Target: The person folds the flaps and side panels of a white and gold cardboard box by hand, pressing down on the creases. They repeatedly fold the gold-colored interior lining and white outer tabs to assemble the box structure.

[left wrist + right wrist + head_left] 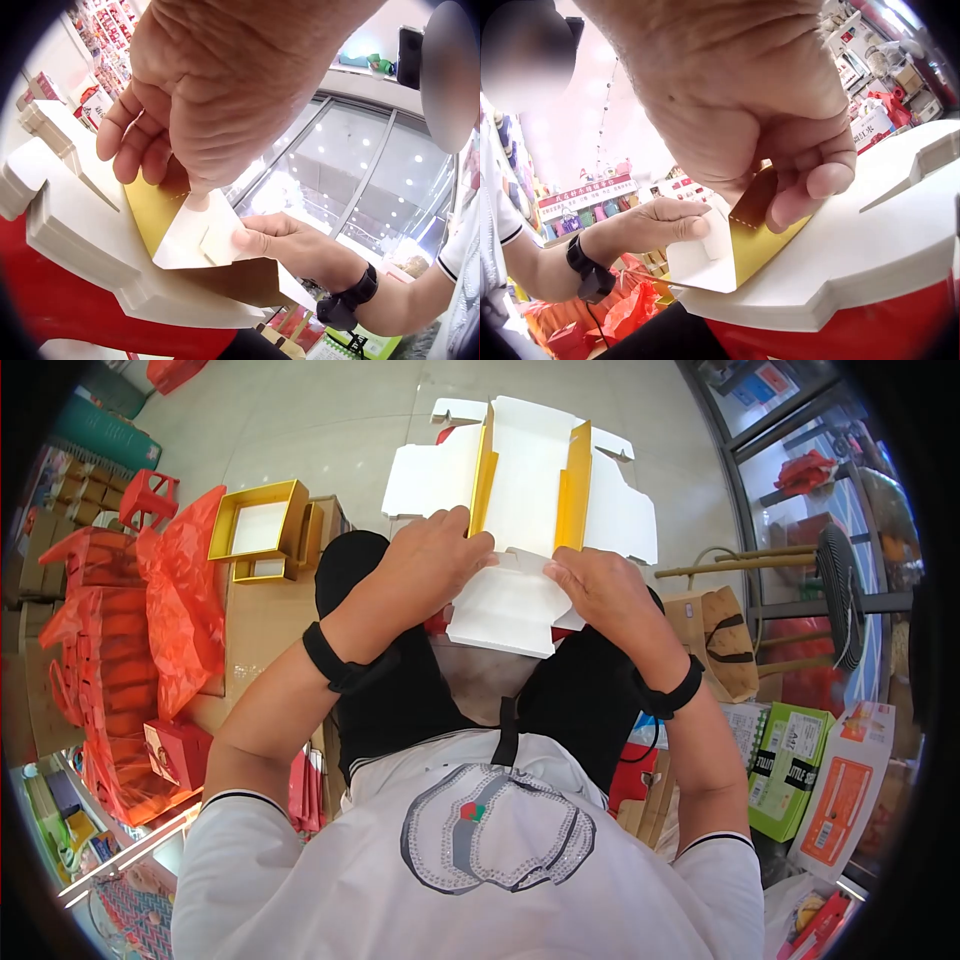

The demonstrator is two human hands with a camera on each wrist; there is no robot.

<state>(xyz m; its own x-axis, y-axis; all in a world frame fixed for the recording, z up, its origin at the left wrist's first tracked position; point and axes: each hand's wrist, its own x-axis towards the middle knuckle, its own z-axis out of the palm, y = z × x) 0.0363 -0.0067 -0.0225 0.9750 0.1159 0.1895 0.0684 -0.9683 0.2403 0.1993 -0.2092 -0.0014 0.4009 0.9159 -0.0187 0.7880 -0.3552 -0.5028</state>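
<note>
A part-folded cardboard box (530,470), white inside and gold outside, lies over the person's knees. Its two gold side walls (572,490) stand up, and a white end flap (505,605) points toward the body. My left hand (435,555) grips the near corner of the left wall, fingers curled over the gold side. At the opposite corner, my right hand (600,590) pinches the right wall, its thumb at the white fold. Under the box lies a stack of flat white box blanks (870,285), on something red (870,330).
Gold box parts (260,520) sit on a brown carton (255,635) at the left, beside red plastic bags (185,600). To the right are a paper bag (715,645), a green box (790,770) and an orange-and-white box (845,795) near a glass door.
</note>
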